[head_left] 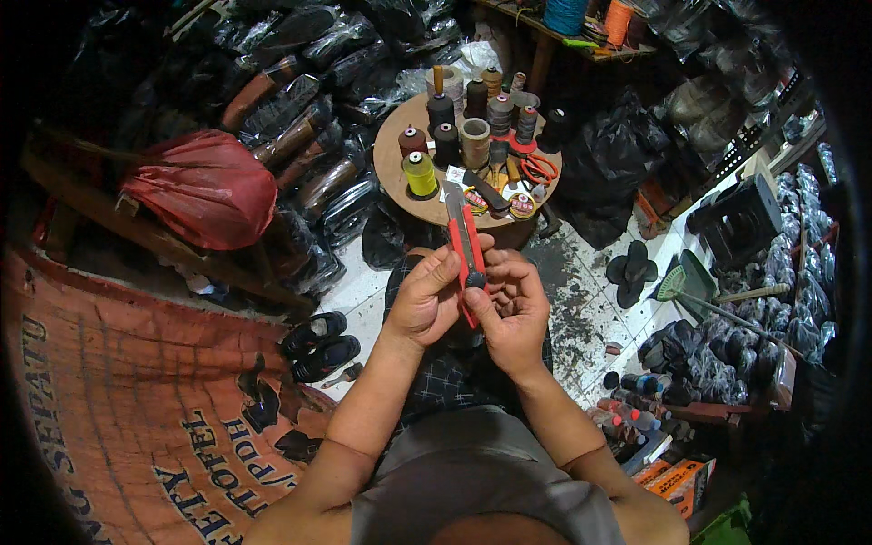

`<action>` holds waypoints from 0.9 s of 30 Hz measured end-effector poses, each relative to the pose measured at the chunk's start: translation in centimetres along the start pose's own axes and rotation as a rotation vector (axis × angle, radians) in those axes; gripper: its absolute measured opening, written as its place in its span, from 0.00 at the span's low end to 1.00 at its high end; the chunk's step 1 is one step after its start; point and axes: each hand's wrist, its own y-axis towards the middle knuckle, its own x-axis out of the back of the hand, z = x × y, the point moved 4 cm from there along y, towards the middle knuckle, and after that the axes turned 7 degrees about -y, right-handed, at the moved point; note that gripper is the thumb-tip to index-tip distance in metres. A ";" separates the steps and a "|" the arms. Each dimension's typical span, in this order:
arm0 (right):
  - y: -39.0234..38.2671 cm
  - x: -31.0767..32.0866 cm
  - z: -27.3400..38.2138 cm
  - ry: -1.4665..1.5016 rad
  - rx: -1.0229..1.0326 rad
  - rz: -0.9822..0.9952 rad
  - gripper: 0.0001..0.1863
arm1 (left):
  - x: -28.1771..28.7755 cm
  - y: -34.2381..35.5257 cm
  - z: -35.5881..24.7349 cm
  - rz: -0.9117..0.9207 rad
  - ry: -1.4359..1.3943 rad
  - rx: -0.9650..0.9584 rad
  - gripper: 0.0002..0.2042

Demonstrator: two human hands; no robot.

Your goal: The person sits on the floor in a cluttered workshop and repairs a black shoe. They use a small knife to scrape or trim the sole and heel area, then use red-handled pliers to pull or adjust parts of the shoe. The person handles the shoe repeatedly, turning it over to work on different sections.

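A red utility knife [460, 238] with a black knob is held upright in front of my lap, its grey metal end pointing away from me. My left hand [424, 298] grips its left side between thumb and fingers. On the lower end, beside the black knob, presses the thumb of my right hand [516, 318], with the fingers curled behind. Just beyond the knife stands a round wooden table [391, 150]. On it are a yellow thread spool [421, 180], several dark spools, red-handled scissors [540, 170] and small round yellow-and-red labelled items.
Plastic-wrapped dark goods [318, 54] are piled at far left, near a red plastic bag [204, 191]. Black shoes [318, 345] rest on the tiles beside an orange printed banner [136, 409]. To the right are a green dustpan [699, 277], a broom [672, 283] and small bottles [643, 420].
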 end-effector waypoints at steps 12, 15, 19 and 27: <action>0.0 -0.1 -0.4 0.030 0.038 0.010 0.19 | -0.1 -0.1 0.8 0.010 0.098 0.098 0.25; -0.1 0.3 -0.5 0.021 0.038 0.047 0.18 | 0.5 -0.2 1.2 0.047 0.071 0.127 0.24; -0.3 0.9 -1.1 0.143 -0.088 0.076 0.17 | 0.8 -0.5 2.0 -0.020 0.140 0.137 0.25; 0.6 2.9 -1.8 -0.161 -0.043 -0.109 0.19 | -0.3 -0.4 2.2 -0.117 0.279 -0.022 0.25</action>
